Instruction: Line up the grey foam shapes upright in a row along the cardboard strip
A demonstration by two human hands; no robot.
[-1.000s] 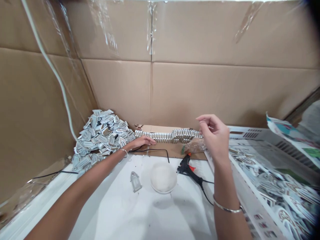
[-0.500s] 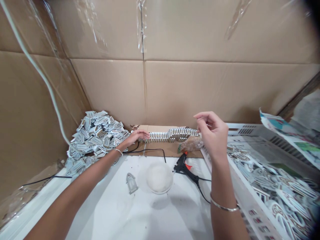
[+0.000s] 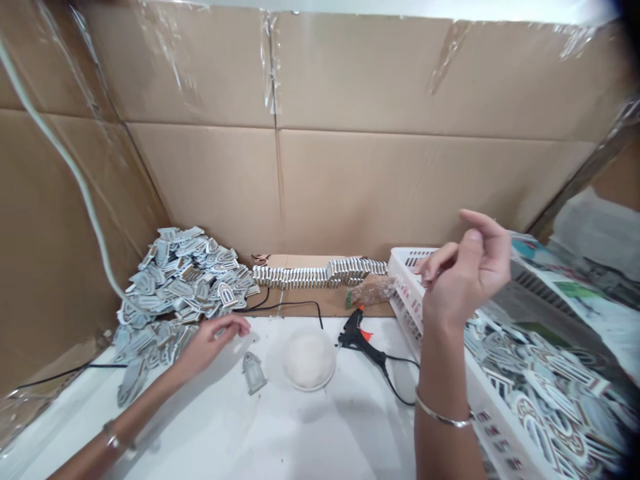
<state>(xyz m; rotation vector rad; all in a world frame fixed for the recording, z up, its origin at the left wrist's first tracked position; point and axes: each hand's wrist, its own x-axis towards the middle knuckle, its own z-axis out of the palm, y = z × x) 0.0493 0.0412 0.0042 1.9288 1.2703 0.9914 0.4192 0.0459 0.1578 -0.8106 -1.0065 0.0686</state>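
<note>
My left hand [image 3: 213, 340] hovers low over the white table, between the heap of flat arch-shaped pieces [image 3: 193, 280] and a single grey arch-shaped piece [image 3: 254, 373]. Its fingers reach out loosely and nothing shows in them. Raised over the near-left part of the white basket [image 3: 407, 293], my right hand [image 3: 467, 273] has loosely bent fingers, the index standing apart from the thumb, and no object visible. Along the back, similar pieces stand on edge in a long tight row [image 3: 305, 277]. A black hot glue gun [image 3: 356, 333] lies with its orange tip toward the row.
A round white dish [image 3: 309, 363] sits mid-table. Crumpled clear plastic [image 3: 373, 291] rests beside the row's right end. The basket holds many flat pieces [image 3: 555, 393]. Cardboard walls [image 3: 350, 180] enclose the back and left; a pale cable [image 3: 83, 187] hangs at left.
My left hand has left the row's left end and come back toward me, over the table. The right hand has moved right, its pinched fingers loosening. The view has tilted up slightly.
</note>
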